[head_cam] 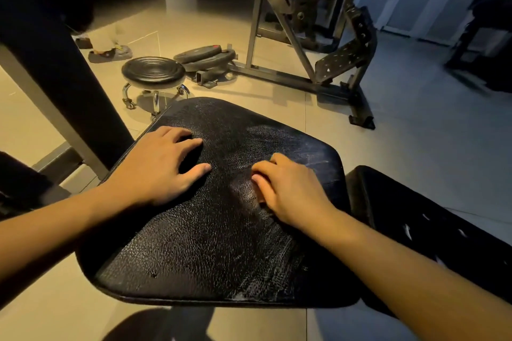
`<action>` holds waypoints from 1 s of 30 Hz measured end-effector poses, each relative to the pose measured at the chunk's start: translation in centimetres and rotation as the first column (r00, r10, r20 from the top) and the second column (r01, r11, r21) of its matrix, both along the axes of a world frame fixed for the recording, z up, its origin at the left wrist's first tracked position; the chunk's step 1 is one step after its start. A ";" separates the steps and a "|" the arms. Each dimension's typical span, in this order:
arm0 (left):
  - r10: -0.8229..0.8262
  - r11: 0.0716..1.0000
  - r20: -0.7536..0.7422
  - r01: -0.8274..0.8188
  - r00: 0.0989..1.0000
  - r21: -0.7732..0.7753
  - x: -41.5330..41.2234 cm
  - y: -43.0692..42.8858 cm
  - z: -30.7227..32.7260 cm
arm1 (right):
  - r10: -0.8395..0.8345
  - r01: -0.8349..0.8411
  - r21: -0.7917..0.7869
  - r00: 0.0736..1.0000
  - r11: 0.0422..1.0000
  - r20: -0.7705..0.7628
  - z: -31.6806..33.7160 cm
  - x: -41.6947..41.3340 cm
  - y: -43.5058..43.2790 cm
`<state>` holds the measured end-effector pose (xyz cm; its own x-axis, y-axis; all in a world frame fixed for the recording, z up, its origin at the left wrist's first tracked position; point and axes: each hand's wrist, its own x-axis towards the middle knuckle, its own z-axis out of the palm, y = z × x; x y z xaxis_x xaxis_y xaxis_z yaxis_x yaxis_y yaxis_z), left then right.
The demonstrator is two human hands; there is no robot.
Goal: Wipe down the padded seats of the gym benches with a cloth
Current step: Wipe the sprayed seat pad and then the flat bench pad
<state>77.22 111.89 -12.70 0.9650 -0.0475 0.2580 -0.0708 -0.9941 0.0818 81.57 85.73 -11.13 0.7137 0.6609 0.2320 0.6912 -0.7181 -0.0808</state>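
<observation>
padded seat (210,230): left hand (160,166) rests, right hand (291,191) curled.

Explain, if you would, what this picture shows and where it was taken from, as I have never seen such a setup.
No machine here: a camera worn on a person's head looks down at their own bare hands. Both rest on the black padded seat of a gym bench. The left hand lies spread open, holding nothing. The right hand is curled against the pad beside pale wipe streaks; a cloth is probably bunched under it, but does not plainly show. Behind, on the tiled floor, stand a round stool, weight plates and a metal machine frame.
</observation>
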 end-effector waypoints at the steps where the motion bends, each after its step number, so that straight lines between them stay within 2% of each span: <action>1: -0.004 1.000 0.002 0.004 1.000 0.002 0.0 -0.1 0.1 | -0.119 0.119 -0.015 0.993 0.993 -0.003 -0.1 2.1 -1.5; 4: 0.001 1.000 0.003 -0.001 1.000 0.007 0.0 0.0 0.0 | -0.471 0.473 -0.051 0.881 0.879 0.052 -0.1 6.8 -6.4; 6: 0.010 1.000 -0.009 -0.010 1.000 0.016 0.1 0.1 0.0 | -0.493 0.504 -0.070 0.861 0.861 0.124 0.1 6.4 -6.1; 8: 0.008 1.000 -0.006 -0.007 1.000 0.011 0.2 0.1 0.0 | -0.373 0.381 -0.097 0.924 0.920 0.089 0.3 3.5 -3.2; 10: 0.002 1.000 -0.005 -0.002 1.000 0.007 0.2 0.1 -0.1 | -0.135 0.135 -0.074 0.991 0.988 0.008 0.5 -0.6 -0.2; 12: 0.003 1.000 -0.010 -0.003 1.000 0.008 0.3 0.2 -0.3 | 0.098 -0.099 -0.035 0.995 0.994 -0.028 0.5 -3.9 1.1; 13: 0.003 1.000 -0.009 -0.003 1.000 0.010 0.3 0.3 -0.4 | 0.133 -0.133 -0.016 0.991 0.991 -0.026 0.3 -3.8 0.7; 14: -0.001 1.000 -0.011 0.001 1.000 0.011 0.4 0.4 -0.4 | 0.091 -0.091 0.005 0.996 0.996 -0.006 0.2 -2.6 0.0; 16: -0.006 1.000 -0.011 0.006 1.000 0.013 0.4 0.4 -0.3 | -0.142 0.142 -0.012 0.990 0.990 -0.004 -0.2 1.5 -2.7; 18: -0.003 1.000 -0.006 0.003 1.000 0.016 0.4 0.4 -0.3 | -0.406 0.408 -0.044 0.913 0.912 0.034 -0.3 5.3 -6.2; 20: 0.002 1.000 -0.009 -0.002 1.000 0.019 0.4 0.3 -0.3 | -0.505 0.512 -0.053 0.857 0.857 0.105 -0.2 6.1 -7.3; 22: 0.003 1.000 -0.010 -0.002 1.000 0.015 0.4 0.4 -0.3 | -0.402 0.409 -0.067 0.911 0.910 0.095 -0.1 3.6 -4.8; 24: -0.006 1.000 -0.004 0.006 1.000 0.009 0.4 0.4 -0.2 | -0.186 0.187 -0.024 0.982 0.982 0.012 0.1 -0.7 -1.4; 26: -0.010 1.000 -0.001 0.010 1.000 0.000 0.3 0.3 -0.2 | 0.077 -0.077 0.004 0.997 0.997 -0.012 0.2 -5.0 0.7; 27: -0.009 1.000 0.002 0.009 1.000 -0.005 0.3 0.3 -0.2 | 0.145 -0.145 0.002 0.989 0.989 -0.008 0.1 -5.9 0.9; 28: -0.010 1.000 0.003 0.010 1.000 -0.008 0.3 0.3 -0.3 | 0.155 -0.155 0.003 0.988 0.988 0.004 -0.1 -5.5 0.4; 30: -0.014 1.000 0.004 0.014 1.000 -0.010 0.2 0.3 -0.3 | 0.005 -0.006 0.015 0.999 1.000 0.041 -0.4 -2.4 -1.3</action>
